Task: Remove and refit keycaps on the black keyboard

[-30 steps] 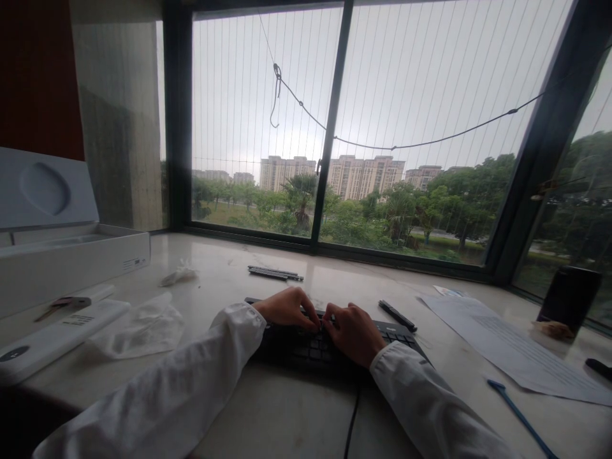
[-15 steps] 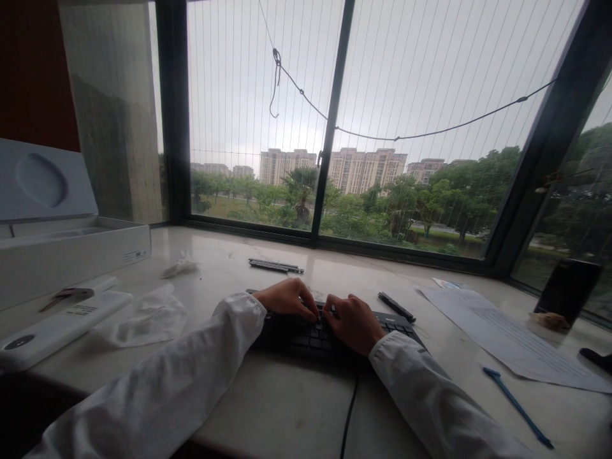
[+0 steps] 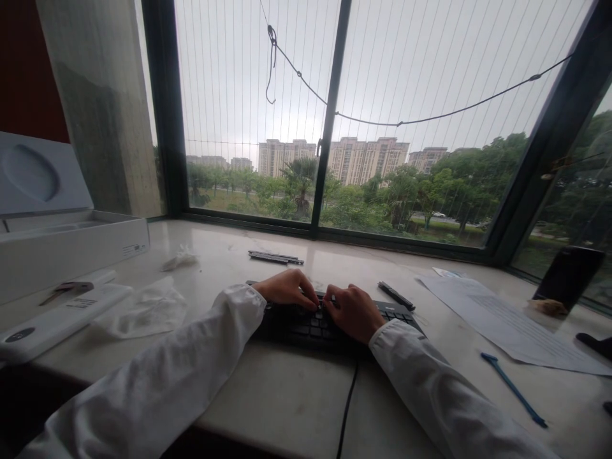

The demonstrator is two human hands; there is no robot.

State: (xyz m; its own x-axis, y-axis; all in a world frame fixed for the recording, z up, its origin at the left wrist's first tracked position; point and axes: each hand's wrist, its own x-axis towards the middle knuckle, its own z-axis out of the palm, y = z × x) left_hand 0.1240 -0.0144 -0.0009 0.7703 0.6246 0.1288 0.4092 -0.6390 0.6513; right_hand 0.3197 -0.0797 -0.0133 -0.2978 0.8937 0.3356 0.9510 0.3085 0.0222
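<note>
A black keyboard (image 3: 306, 328) lies on the white marble counter in front of me, its cable (image 3: 349, 401) running toward me. Over its upper rows is my left hand (image 3: 287, 288), thumb and fingers pinched together and pointing right. My right hand (image 3: 352, 311) rests on the keys to its right, the fingers curled inward. The fingertips of both hands almost meet at one spot among the keys. Whatever lies between them is too small and dark to make out. Both hands cover part of the upper keys.
Thin dark strips (image 3: 275, 257) lie behind the keyboard, another strip (image 3: 396, 296) at its right rear. To the right are printed paper (image 3: 507, 322), a blue tool (image 3: 514, 390) and a phone (image 3: 571, 274). Leftward are a white box (image 3: 71, 248), a crumpled clear bag (image 3: 148, 312) and a key (image 3: 67, 291).
The view has tilted slightly, so the counter sits a little higher in the picture. Both hands stay at the same spot on the keyboard, with only slight finger movement.
</note>
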